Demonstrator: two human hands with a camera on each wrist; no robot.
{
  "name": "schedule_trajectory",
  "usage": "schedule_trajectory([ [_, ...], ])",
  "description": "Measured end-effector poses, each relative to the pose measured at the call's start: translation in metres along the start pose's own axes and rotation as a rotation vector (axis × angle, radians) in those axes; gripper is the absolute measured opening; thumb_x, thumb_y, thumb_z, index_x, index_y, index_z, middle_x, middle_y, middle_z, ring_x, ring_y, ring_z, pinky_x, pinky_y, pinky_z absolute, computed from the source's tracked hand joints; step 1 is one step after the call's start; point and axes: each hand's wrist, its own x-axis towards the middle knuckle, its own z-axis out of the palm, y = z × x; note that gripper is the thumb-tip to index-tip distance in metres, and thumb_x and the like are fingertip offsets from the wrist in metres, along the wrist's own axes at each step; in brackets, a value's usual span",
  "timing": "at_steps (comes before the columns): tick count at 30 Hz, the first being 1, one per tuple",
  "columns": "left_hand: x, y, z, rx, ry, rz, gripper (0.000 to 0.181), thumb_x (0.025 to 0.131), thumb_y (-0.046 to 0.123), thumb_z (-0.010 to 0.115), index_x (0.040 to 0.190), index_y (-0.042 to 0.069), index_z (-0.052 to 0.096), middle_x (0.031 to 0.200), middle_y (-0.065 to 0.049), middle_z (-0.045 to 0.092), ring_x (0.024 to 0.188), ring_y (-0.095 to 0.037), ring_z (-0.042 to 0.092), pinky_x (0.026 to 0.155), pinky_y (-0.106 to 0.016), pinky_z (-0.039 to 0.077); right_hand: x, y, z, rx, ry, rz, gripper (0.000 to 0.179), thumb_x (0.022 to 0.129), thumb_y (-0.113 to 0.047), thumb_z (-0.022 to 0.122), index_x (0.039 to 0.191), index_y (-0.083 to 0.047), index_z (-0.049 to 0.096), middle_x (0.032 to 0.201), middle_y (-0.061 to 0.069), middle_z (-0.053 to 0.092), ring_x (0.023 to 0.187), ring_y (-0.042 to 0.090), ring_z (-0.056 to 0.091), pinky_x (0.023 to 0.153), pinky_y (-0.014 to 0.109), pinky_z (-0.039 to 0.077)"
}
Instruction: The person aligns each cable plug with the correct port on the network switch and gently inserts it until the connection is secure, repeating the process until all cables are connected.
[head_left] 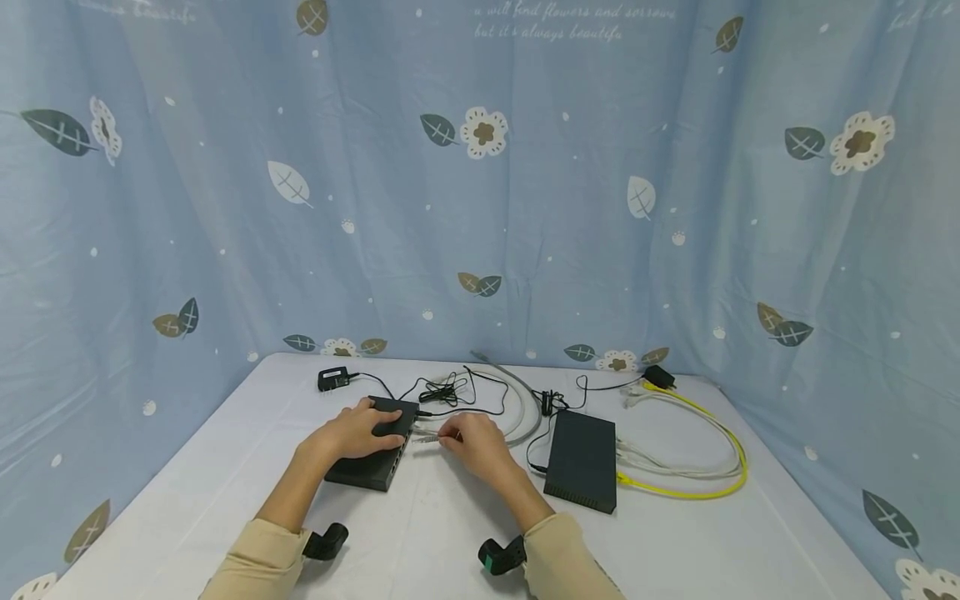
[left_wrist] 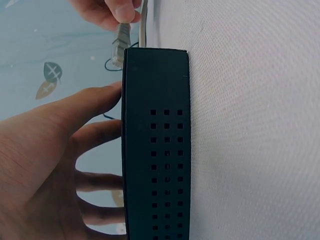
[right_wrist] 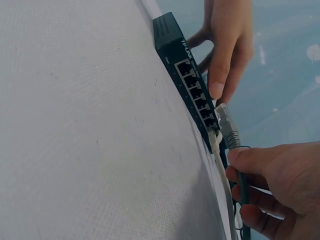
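On the left of the table lies a black network switch, its row of ports facing right. My left hand rests on its top, thumb and fingers extended over the surface. With thumb and fingers, my right hand pinches a grey network cable just behind its clear plug. That plug is beside the port side of the switch, near its far end, and slightly above the top edge in the right wrist view. A whitish cable is plugged into the port at that end; several other ports show nothing in them.
Right of my right hand sits a second black switch, with white cables and a yellow cable running from it. Power adapters and a bundled black cord lie toward the back. A blue curtain hangs behind.
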Motion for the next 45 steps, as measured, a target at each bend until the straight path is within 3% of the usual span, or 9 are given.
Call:
schedule_trajectory([
  [16, 0.000, -0.001, 0.001, 0.001, 0.006, 0.004, 0.061, 0.091, 0.053, 0.062, 0.142, 0.020, 0.055, 0.148, -0.036, 0.035, 0.127, -0.063, 0.039, 0.092, -0.074, 0.040, 0.002, 0.001, 0.001, -0.042, -0.035, -0.074, 0.015, 0.095, -0.016, 0.065, 0.098, -0.010, 0.079, 0.084, -0.002, 0.072, 0.073, 0.003, 0.056, 0.064, 0.017, 0.046],
  [32, 0.002, -0.003, 0.002, -0.003, 0.008, 0.008, 0.062, 0.091, 0.054, 0.062, 0.143, 0.021, 0.054, 0.150, -0.038, 0.031, 0.127, -0.064, 0.039, 0.091, -0.073, 0.041, 0.000, 0.002, 0.006, -0.065, 0.014, -0.113, 0.009, 0.089, -0.016, 0.073, 0.091, -0.015, 0.081, 0.079, -0.004, 0.069, 0.069, 0.002, 0.058, 0.059, 0.014, 0.045],
  [39, 0.001, -0.003, 0.003, -0.006, 0.009, 0.008, 0.062, 0.091, 0.054, 0.062, 0.143, 0.020, 0.054, 0.150, -0.038, 0.030, 0.128, -0.065, 0.038, 0.092, -0.074, 0.039, -0.001, -0.002, 0.012, -0.057, 0.002, -0.081, 0.008, 0.088, -0.015, 0.073, 0.090, -0.014, 0.081, 0.077, -0.006, 0.066, 0.065, -0.001, 0.051, 0.056, 0.014, 0.042],
  [45, 0.002, -0.004, 0.003, -0.004, 0.006, 0.002, 0.062, 0.091, 0.054, 0.061, 0.143, 0.021, 0.053, 0.151, -0.037, 0.030, 0.129, -0.065, 0.036, 0.093, -0.075, 0.038, -0.001, -0.002, 0.015, -0.090, 0.040, -0.077, 0.007, 0.087, -0.015, 0.074, 0.088, -0.015, 0.081, 0.077, -0.006, 0.066, 0.067, 0.001, 0.053, 0.057, 0.014, 0.043],
])
